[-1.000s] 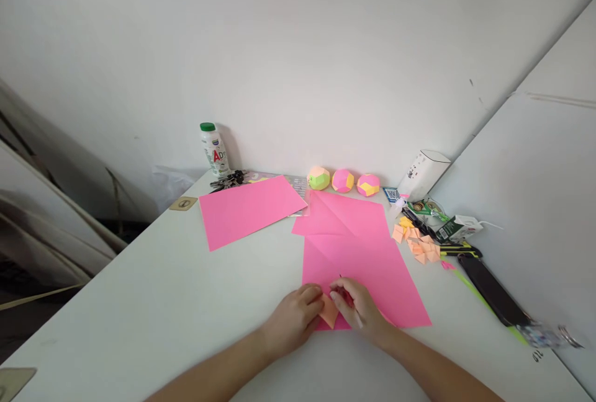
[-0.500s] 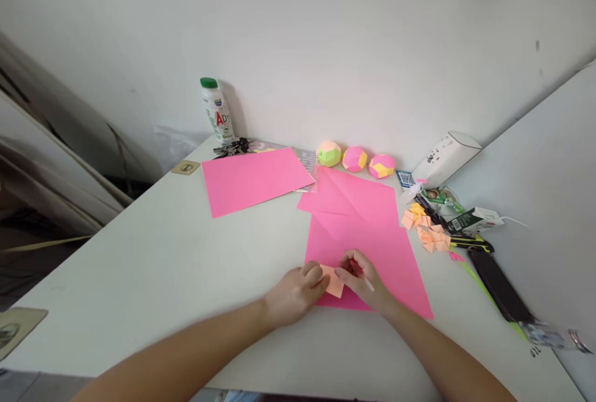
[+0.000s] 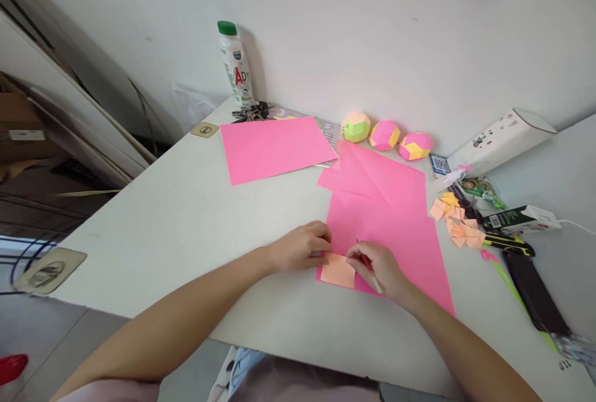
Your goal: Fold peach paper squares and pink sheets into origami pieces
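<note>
A small peach-coloured paper [image 3: 338, 270] lies on the near left corner of a large pink sheet [image 3: 400, 234]. At the paper's upper left edge, my left hand [image 3: 302, 247] is closed with curled fingers and thumb on it. My right hand [image 3: 379, 268] grips a slim red and white pen [image 3: 371, 270], its thin tip pointing away from me. The fingertips of that hand also touch the paper's upper right corner. A second pink sheet [image 3: 372, 172], with crease lines, overlaps the far part of the large one.
Another pink sheet [image 3: 274, 149] lies at left, near keys [image 3: 254, 112] and a white bottle [image 3: 236, 67]. Three many-sided paper balls [image 3: 384, 134] line the wall. At right are folded peach pieces [image 3: 463, 228], a utility knife [image 3: 510, 243], a small carton [image 3: 521, 219] and a black case [image 3: 535, 290].
The peach paper now lies flatter on the pink sheet, more of it uncovered. My left hand has shifted to its upper left edge. The camera view has also shifted.
</note>
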Action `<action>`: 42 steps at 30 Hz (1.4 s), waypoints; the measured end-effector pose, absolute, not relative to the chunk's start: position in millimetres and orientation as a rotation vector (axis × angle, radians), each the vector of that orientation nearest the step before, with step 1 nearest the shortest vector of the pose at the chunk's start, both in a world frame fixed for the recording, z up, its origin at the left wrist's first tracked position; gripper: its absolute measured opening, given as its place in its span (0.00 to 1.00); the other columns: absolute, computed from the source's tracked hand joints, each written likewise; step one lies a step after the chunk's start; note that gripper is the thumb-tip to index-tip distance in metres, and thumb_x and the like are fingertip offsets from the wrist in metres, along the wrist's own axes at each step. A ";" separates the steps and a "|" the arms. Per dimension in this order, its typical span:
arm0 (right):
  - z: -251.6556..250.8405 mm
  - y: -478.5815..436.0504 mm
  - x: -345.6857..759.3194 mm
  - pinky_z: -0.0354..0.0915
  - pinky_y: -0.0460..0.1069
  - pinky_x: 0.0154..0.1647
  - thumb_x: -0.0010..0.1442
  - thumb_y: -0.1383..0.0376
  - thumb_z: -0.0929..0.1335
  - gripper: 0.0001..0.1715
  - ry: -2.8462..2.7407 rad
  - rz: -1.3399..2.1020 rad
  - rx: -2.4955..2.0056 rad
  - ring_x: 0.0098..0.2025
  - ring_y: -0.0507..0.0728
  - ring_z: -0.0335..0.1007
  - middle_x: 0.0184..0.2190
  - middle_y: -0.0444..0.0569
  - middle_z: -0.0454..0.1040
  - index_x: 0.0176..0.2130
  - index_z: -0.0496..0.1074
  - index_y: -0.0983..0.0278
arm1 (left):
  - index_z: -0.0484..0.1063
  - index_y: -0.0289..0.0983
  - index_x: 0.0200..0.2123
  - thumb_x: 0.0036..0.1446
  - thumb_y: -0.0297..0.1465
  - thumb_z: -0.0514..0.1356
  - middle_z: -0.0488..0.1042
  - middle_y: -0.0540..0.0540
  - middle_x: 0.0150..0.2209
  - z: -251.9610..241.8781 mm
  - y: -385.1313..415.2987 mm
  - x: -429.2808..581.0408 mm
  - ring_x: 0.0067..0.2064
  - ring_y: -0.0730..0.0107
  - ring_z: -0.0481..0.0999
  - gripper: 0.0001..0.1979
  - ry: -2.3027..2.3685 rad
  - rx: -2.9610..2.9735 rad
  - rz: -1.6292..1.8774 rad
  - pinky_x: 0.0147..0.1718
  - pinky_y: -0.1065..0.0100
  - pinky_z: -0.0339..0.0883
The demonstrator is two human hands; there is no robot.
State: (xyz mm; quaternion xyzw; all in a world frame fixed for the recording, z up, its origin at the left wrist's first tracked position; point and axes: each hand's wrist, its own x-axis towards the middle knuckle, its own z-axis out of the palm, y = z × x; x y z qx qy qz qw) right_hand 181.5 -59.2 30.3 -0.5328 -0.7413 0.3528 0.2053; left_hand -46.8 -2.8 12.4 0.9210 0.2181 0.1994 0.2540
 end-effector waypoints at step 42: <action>-0.7 -57.4 185.7 0.59 0.45 0.24 0.62 0.73 0.62 0.13 -2.317 0.630 -1.072 0.22 0.48 0.55 0.21 0.40 0.58 0.38 0.74 0.61 | 0.72 0.31 0.35 0.55 0.23 0.59 0.61 0.33 0.55 28.0 -0.7 -56.6 0.58 0.52 0.61 0.03 0.587 2.379 0.246 0.52 0.59 0.63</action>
